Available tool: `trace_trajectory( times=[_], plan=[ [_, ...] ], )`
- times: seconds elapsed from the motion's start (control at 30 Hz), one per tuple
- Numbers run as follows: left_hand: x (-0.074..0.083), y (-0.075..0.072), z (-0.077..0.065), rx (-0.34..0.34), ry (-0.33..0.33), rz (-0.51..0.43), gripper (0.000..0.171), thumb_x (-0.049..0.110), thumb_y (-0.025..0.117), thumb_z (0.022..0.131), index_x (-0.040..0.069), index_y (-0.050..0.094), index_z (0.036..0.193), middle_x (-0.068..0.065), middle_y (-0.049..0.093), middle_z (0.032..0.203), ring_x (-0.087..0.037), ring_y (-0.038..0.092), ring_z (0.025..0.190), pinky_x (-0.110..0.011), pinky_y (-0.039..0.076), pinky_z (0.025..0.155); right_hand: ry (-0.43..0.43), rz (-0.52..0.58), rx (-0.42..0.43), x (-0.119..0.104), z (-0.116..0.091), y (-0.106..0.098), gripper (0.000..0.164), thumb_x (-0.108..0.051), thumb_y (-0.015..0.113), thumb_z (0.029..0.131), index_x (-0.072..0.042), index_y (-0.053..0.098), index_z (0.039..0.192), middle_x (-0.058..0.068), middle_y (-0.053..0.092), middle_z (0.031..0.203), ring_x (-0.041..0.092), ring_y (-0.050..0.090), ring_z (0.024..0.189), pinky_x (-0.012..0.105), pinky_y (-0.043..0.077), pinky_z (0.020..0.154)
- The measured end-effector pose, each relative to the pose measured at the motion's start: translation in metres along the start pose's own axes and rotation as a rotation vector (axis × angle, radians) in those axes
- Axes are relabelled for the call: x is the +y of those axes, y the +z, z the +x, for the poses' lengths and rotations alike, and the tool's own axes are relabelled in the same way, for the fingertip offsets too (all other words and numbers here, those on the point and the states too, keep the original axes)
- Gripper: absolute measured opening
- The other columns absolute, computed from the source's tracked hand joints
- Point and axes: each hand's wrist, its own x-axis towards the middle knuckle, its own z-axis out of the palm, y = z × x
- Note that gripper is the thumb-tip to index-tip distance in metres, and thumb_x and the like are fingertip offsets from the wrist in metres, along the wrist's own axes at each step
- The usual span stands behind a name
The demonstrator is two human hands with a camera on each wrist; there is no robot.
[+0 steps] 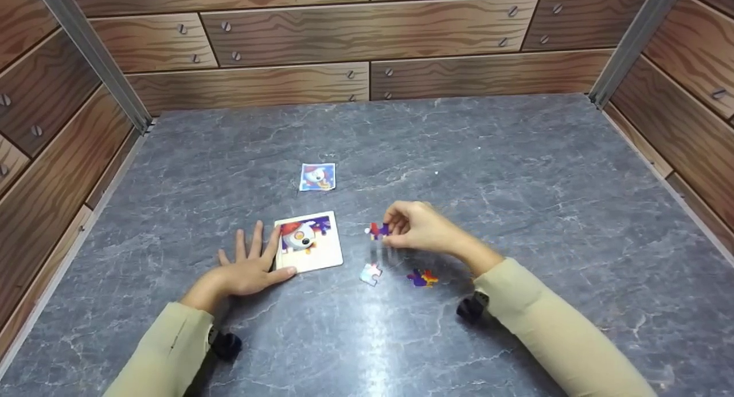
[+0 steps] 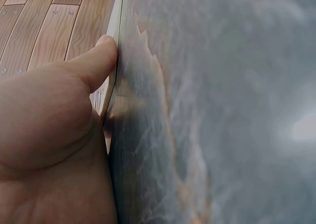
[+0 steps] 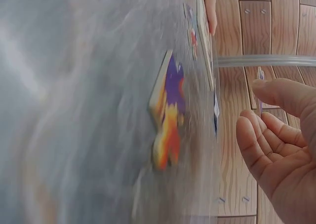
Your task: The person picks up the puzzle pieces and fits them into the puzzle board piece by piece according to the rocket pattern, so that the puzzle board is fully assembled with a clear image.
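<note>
My left hand [image 1: 249, 271] lies with spread fingers along the left side of a square puzzle board [image 1: 324, 259], index finger and thumb on its edge. Part of a picture, a white head with red and purple around it, fills the upper part of that board. To its right, my right hand [image 1: 421, 228] pinches a red and purple jigsaw piece [image 1: 377, 231] with a white tip, held above the table. Edge-on, the same piece [image 3: 260, 76] shows between thumb and fingers in the right wrist view. The left wrist view shows mainly my left palm and thumb [image 2: 98, 61].
Two loose jigsaw pieces lie near my right hand: a pale one [image 1: 371, 274] and a purple and orange one [image 1: 422, 278]. Behind the board lies a small picture card [image 1: 317, 176]. Wood-patterned walls [image 1: 367, 35] enclose the grey marbled table [image 1: 516, 156] at the back and sides.
</note>
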Motion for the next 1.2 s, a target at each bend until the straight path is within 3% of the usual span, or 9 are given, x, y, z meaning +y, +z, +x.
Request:
trace_trajectory(
  times=[0.8, 1.2],
  plan=[
    [0.001, 0.002, 0.001, 0.006, -0.001, 0.006, 0.096, 0.068, 0.038, 0.087, 0.012, -0.01, 0.149, -0.021, -0.03, 0.147, -0.046, -0.033, 0.126, -0.073, -0.018, 0.086, -0.075, -0.023, -0.058, -0.03, 0.046, 0.045, 0.025, -0.007, 0.075, 0.074, 0.0, 0.059, 0.094, 0.008, 0.063, 0.084, 0.014, 0.061, 0.074, 0.021, 0.051, 0.067],
    [0.002, 0.001, 0.0, 0.017, -0.002, 0.008, 0.097, 0.069, 0.038, 0.086, 0.012, -0.009, 0.149, -0.022, -0.028, 0.147, -0.047, -0.032, 0.126, -0.074, -0.018, 0.086, -0.027, -0.065, -0.119, -0.027, 0.068, 0.056, 0.023, -0.007, 0.075, 0.072, -0.001, 0.058, 0.087, 0.006, 0.061, 0.079, 0.014, 0.059, 0.07, 0.023, 0.05, 0.066]
  ],
)
